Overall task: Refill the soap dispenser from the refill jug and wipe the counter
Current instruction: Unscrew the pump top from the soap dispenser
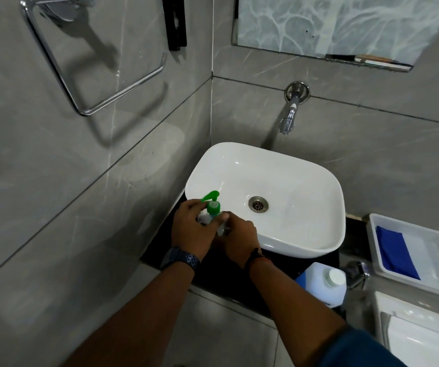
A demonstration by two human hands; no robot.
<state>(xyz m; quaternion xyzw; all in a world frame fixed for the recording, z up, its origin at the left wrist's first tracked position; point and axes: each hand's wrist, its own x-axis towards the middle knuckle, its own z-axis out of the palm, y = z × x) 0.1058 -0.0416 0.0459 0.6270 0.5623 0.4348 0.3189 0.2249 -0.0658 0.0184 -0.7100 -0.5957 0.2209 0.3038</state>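
A clear soap dispenser with a green pump head [212, 203] stands on the black counter [157, 254], left of the white basin. My left hand [190, 229] wraps around the bottle from the left. Fingers of my right hand [238, 238] close on it from the right, just below the green collar. The bottle's body is mostly hidden by both hands. The refill jug [323, 283], translucent white with a white cap, stands upright on the counter's front right. A blue cloth [395, 251] lies in a white tray.
The white basin [287, 242] with a metal drain fills the counter's middle. A wall tap [289, 115] hangs above it. The white tray [424, 284] sits at right over a toilet tank. A chrome towel ring [94, 75] is on the left wall.
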